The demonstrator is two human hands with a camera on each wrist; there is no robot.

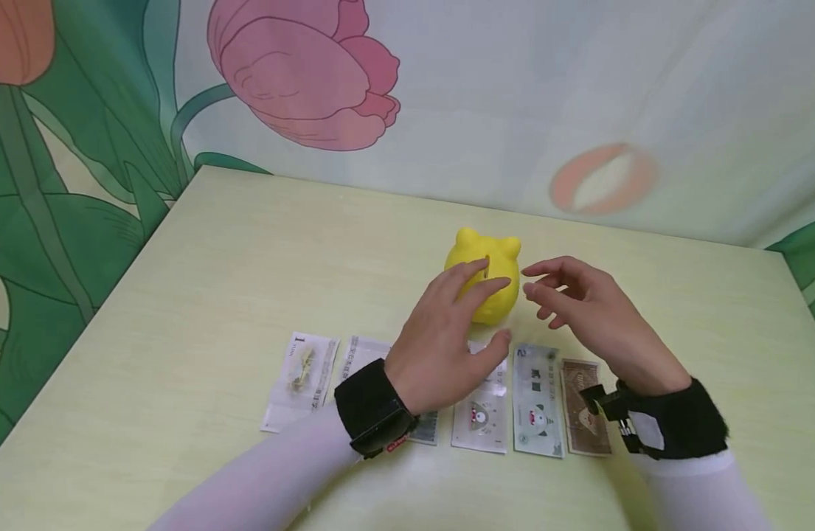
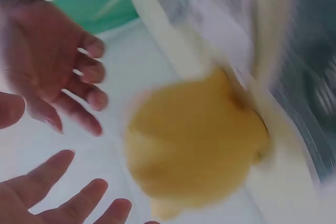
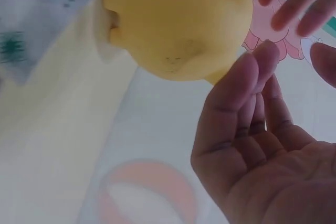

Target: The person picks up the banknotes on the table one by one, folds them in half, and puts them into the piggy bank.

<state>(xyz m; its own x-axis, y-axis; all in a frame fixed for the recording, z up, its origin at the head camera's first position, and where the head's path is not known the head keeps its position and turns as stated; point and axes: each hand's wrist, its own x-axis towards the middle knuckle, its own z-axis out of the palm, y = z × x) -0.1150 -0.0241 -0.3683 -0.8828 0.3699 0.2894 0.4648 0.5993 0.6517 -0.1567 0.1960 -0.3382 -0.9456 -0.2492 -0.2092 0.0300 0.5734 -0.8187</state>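
"where's the yellow bank on your feed?"

"my head view has it standing on the pale table, on the far side of a row of paper notes. i can make out two rounded ears and the dark slot in its top."

"and the left hand?"

"released. i see its fingers spread and reaching across the bank, close beside the slot. whether they touch it, i can't tell; my left wrist view is blurred there."

"the right hand?"

"also released, as far as i can see. it's just to the right of the bank, fingers loosely bent, thumb near the forefinger, nothing gripped. i see a narrow gap between its fingertips and the yellow side."

"read me the notes."

"at the left end, a lilac note marked 1. next, a whitish note partly hidden by the left arm. a grey-blue end shows under the left wrist. then one with a grey cartoon animal, a greenish note marked 2, and a brown note beside the right wristband."

"behind all that?"

"a cloth backdrop with a large pink tulip."
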